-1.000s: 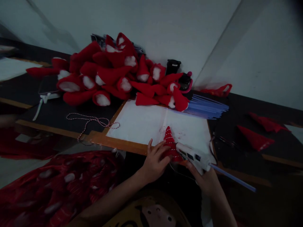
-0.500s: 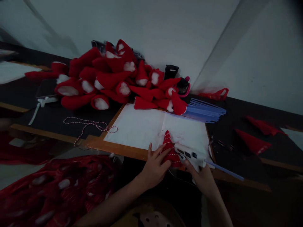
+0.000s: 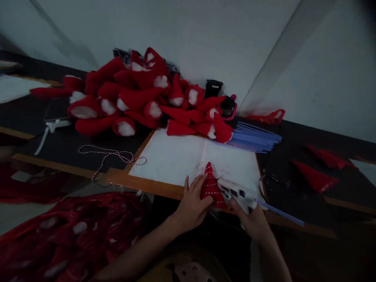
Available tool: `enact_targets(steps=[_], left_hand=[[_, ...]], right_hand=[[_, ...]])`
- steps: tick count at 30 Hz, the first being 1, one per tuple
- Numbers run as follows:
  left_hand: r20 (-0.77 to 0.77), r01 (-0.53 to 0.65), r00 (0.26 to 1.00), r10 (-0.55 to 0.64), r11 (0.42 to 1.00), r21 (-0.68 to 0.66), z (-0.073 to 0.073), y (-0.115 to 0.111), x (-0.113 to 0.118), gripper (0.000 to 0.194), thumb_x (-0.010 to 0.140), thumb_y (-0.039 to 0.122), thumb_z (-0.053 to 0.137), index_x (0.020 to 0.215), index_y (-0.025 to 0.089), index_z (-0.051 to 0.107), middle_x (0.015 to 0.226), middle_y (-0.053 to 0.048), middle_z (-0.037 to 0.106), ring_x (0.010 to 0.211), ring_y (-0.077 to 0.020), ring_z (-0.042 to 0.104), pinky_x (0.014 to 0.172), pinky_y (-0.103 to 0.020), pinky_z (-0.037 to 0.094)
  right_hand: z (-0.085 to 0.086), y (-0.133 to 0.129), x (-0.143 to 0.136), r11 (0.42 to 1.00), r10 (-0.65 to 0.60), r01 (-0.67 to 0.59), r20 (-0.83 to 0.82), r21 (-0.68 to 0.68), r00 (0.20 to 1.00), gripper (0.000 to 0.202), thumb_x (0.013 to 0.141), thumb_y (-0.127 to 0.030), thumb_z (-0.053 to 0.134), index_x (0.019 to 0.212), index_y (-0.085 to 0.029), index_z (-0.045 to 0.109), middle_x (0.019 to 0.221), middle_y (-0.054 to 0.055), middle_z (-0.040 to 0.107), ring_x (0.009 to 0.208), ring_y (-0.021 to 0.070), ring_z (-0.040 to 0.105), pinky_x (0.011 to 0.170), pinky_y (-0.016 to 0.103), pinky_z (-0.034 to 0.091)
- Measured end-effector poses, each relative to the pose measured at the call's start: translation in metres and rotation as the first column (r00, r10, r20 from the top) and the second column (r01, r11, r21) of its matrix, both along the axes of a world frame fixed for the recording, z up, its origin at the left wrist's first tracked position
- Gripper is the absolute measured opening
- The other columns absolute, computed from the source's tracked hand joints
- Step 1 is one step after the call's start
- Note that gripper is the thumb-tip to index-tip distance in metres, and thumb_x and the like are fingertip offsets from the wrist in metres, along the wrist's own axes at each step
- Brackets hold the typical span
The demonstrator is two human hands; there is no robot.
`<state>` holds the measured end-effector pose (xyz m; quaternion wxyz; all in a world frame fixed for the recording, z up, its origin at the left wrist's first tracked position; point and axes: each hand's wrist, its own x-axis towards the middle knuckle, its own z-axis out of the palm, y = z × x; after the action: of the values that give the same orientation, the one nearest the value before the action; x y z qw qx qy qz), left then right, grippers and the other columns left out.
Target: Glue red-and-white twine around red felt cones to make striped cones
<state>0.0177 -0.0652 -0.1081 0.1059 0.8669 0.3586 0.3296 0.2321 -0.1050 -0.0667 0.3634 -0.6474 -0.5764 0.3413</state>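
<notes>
A red felt cone (image 3: 210, 186) wound with red-and-white cord lies at the front edge of the white paper (image 3: 173, 156), its tip pointing away from me. My left hand (image 3: 192, 205) grips the cone from its left side, with thumb and fingers on the felt. My right hand (image 3: 249, 219) is closed around the handle of a white glue gun (image 3: 237, 194). Its nozzle points left, close to the cone's right side; whether it touches is unclear. A long bluish glue stick (image 3: 280, 213) sticks out of the gun's back end.
Stuffed red cones (image 3: 132, 98) are heaped at the back. Spare glue sticks (image 3: 255, 137) lie right of them. Loose striped cord (image 3: 110, 154) is on the left. Flat red felt pieces (image 3: 315, 176) lie at the right. A red bag (image 3: 96, 223) of cones stands below the table's left edge.
The fingers of my left hand have drawn back to the left across the cone, uncovering more of its front. The glue gun stays nearly where it was beside it.
</notes>
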Motion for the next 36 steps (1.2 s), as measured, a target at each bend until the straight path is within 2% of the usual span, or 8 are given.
enact_targets(steps=[2,7,12,16,23,29,33,36], left_hand=[[-0.019,0.039,0.999,-0.04,0.997,-0.061,0.003,0.003,-0.002,0.011,0.086,0.018,0.057,0.095,0.02,0.063,0.158,-0.017,0.018,0.145,-0.0376,0.019,0.111,-0.069,0.011],[-0.044,0.064,0.997,-0.069,0.993,-0.1,0.006,0.005,-0.003,0.012,0.086,0.019,0.056,0.095,0.021,0.064,0.154,-0.015,0.029,0.145,-0.0361,0.019,0.112,-0.069,0.006],[-0.044,0.064,0.997,-0.068,0.995,-0.08,0.002,0.003,-0.003,0.013,0.087,0.018,0.055,0.096,0.022,0.064,0.154,-0.013,0.029,0.145,-0.0351,0.019,0.112,-0.069,0.004],[-0.059,0.067,0.996,-0.071,0.995,-0.07,0.0,0.003,-0.004,0.01,0.088,0.019,0.055,0.094,0.023,0.062,0.155,-0.011,0.028,0.145,-0.0348,0.018,0.112,-0.069,0.004],[-0.045,0.057,0.997,-0.059,0.997,-0.059,0.0,0.003,-0.004,0.009,0.086,0.018,0.057,0.093,0.023,0.061,0.154,-0.01,0.029,0.145,-0.0348,0.018,0.112,-0.07,0.005],[-0.03,0.054,0.998,-0.056,0.998,-0.043,-0.002,0.004,-0.004,0.011,0.086,0.016,0.056,0.094,0.022,0.062,0.154,-0.013,0.03,0.145,-0.0345,0.018,0.111,-0.071,0.007],[0.047,0.04,0.998,-0.038,0.998,-0.05,-0.001,0.003,-0.005,0.013,0.087,0.016,0.057,0.096,0.023,0.064,0.154,-0.011,0.032,0.144,-0.0328,0.024,0.112,-0.069,0.011],[0.159,0.02,0.987,-0.019,1.0,-0.007,-0.001,0.0,-0.006,0.019,0.086,0.016,0.058,0.102,0.024,0.065,0.148,-0.01,0.042,0.139,-0.0296,0.035,0.114,-0.066,0.014]], right_hand=[[0.001,0.0,0.002,1.0,0.004,-0.004,0.024,0.013,1.0,0.038,0.085,-0.044,0.061,0.109,-0.015,0.07,0.112,0.014,0.071,0.113,0.0308,0.063,0.104,0.049,0.043],[0.005,0.007,0.003,0.998,-0.065,0.064,0.048,0.025,0.997,0.036,0.083,-0.049,0.061,0.092,-0.016,0.073,0.102,0.013,0.074,0.105,0.0308,0.067,0.099,0.044,0.048],[0.005,0.018,-0.003,0.999,-0.045,0.045,0.066,0.005,0.997,0.044,0.083,-0.05,0.06,0.106,-0.015,0.071,0.109,0.014,0.073,0.111,0.0311,0.064,0.101,0.044,0.047],[0.001,0.022,-0.003,0.998,-0.058,0.059,0.054,-0.017,0.997,0.046,0.081,-0.05,0.061,0.107,-0.013,0.071,0.108,0.015,0.073,0.11,0.0318,0.065,0.099,0.044,0.048],[0.007,0.023,-0.002,0.997,-0.075,0.075,0.065,-0.002,0.995,0.034,0.083,-0.049,0.059,0.079,-0.018,0.071,0.088,0.01,0.075,0.093,0.0277,0.069,0.094,0.041,0.051],[0.005,0.022,0.0,0.998,-0.053,0.054,0.018,-0.017,0.998,0.033,0.079,-0.05,0.064,0.083,-0.018,0.074,0.093,0.009,0.076,0.099,0.0299,0.068,0.093,0.042,0.052],[-0.006,0.021,0.018,0.978,-0.207,0.2,-0.116,-0.064,0.972,0.041,0.077,-0.053,0.067,0.082,-0.014,0.075,0.078,0.01,0.075,0.086,0.0295,0.071,0.076,0.038,0.057],[-0.011,0.018,0.031,0.934,-0.354,0.328,-0.236,-0.142,0.905,0.05,0.072,-0.055,0.072,0.093,-0.009,0.072,0.083,0.013,0.076,0.086,0.0302,0.071,0.075,0.038,0.057]])
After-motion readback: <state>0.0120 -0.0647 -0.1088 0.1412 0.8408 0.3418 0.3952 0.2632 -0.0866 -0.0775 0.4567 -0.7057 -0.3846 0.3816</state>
